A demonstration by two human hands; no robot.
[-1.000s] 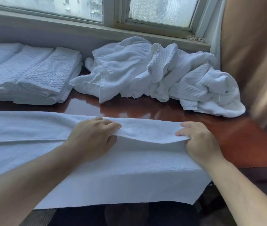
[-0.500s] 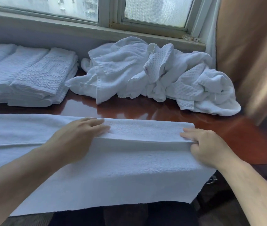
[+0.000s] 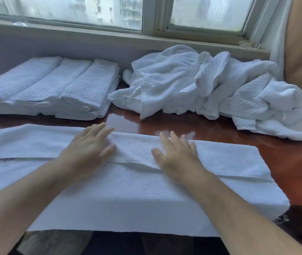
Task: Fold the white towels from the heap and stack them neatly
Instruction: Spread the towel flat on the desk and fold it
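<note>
Two hands are pressing flat on the towel [image 3: 128, 196] right now: left hand [image 3: 89, 150] and right hand [image 3: 177, 155] are lying side by side on the folded-over flap, fingers [image 3: 166, 141] straight and spread, gripping nothing, just palms and pads on cloth. That towel is lying across the near edge of the table [image 3: 220, 129], its long axis running left to right and its near hem hanging over the front. The flap's edge is running the same way, passing under both palms, with a small ripple lifting between the wrists. Now the relation that matters: the towel's right end is sitting in view to the right of the right hand, while the left end is running out of frame beyond the left hand, so I'm judging the right hand nearer to a free end for a crosswise fold. Fingers are pointing away toward the window [image 3: 73, 11], square across that long axis. Behind, the heap [image 3: 211, 85] is sprawling at back right and the stack [image 3: 58, 85] is sitting at back left, both apart from the hands, so plenty of folding is looking left to do
</note>
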